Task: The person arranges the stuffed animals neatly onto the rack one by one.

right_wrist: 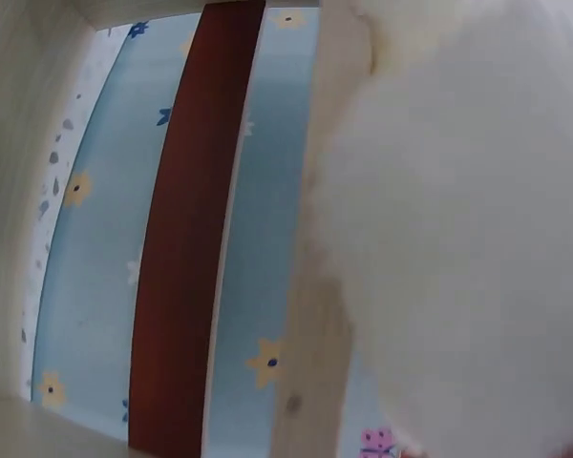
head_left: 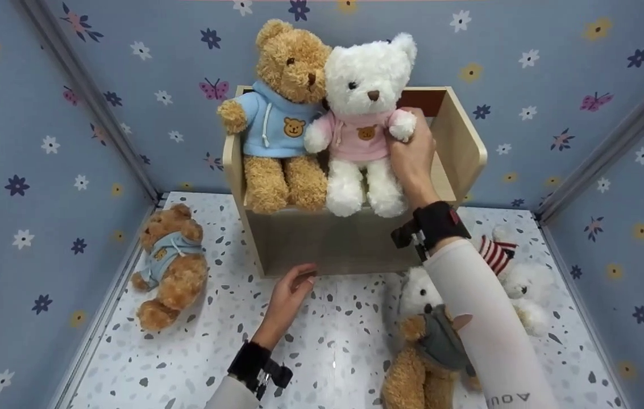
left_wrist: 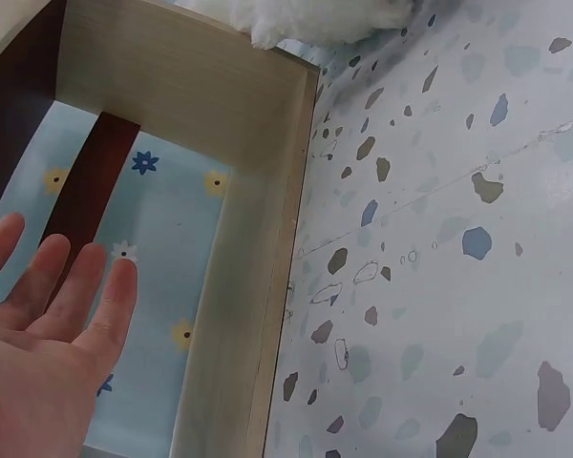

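Note:
A white teddy bear in a pink hoodie sits on the top of a small wooden shelf. My right hand grips its side just under the arm, the fingertips hidden behind it. White fur fills the right part of the right wrist view, blurred. Leaning against the white bear is a brown teddy bear in a light blue hoodie. My left hand, fingers relaxed and holding nothing, hovers before the shelf's lower compartment. The left wrist view also shows this hand beside the compartment.
Another brown bear in blue lies on the speckled floor at left. At right, beneath my right arm, lie a brown bear, a white bear head and a white bear near striped cloth. Flowered walls surround the floor.

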Demonstrator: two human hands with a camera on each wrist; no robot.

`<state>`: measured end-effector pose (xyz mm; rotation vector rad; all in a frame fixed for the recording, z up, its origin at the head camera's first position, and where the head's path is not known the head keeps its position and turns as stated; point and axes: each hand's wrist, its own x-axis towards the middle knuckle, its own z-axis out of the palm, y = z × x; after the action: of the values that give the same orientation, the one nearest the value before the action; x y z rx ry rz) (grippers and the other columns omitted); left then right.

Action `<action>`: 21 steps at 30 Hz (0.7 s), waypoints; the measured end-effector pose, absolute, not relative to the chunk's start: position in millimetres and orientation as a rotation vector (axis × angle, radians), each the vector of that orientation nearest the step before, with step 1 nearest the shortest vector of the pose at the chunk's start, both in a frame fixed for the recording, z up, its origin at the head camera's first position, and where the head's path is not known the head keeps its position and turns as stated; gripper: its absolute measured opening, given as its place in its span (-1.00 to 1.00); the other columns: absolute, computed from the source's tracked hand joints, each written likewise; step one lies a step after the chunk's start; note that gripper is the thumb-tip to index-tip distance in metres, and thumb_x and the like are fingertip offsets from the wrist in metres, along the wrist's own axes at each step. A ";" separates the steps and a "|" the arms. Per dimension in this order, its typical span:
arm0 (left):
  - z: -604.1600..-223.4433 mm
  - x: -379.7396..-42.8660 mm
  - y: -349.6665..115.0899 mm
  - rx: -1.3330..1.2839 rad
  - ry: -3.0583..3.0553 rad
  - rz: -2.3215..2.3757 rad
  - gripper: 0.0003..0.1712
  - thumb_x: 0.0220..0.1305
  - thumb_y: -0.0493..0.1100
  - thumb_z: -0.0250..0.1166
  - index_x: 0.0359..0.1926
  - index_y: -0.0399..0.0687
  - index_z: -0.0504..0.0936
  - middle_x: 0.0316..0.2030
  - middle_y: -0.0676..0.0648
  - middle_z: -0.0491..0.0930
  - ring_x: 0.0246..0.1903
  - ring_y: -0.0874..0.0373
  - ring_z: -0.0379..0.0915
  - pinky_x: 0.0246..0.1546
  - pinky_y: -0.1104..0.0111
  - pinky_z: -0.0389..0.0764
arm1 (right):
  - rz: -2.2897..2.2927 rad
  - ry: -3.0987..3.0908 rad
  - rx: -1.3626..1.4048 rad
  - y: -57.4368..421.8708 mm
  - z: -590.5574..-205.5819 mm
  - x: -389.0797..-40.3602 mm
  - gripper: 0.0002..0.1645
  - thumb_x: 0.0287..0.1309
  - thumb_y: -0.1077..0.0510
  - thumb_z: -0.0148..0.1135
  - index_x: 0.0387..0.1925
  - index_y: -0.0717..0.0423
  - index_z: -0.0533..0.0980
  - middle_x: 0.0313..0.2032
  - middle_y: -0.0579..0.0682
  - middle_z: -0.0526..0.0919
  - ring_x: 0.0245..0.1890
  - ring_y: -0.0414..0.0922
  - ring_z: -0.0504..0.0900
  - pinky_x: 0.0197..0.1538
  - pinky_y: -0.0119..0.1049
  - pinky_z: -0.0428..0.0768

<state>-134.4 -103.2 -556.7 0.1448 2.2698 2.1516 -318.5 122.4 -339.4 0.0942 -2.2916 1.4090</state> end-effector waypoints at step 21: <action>-560.1 -133.3 -105.4 0.114 2.219 2.173 -0.54 0.55 -0.20 0.15 0.34 -0.35 0.46 0.28 -0.28 0.52 0.31 -0.15 0.43 0.31 0.12 0.48 | 1.651 -2.332 0.131 145.7 -348.5 -299.3 0.08 0.42 -0.06 0.25 0.66 0.05 -0.18 0.60 0.10 0.07 0.53 -0.03 0.22 0.49 -0.17 0.29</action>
<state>-133.3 -105.4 -560.1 0.1135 2.2190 2.1726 -299.3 145.7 -348.5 0.1310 -2.3319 1.6512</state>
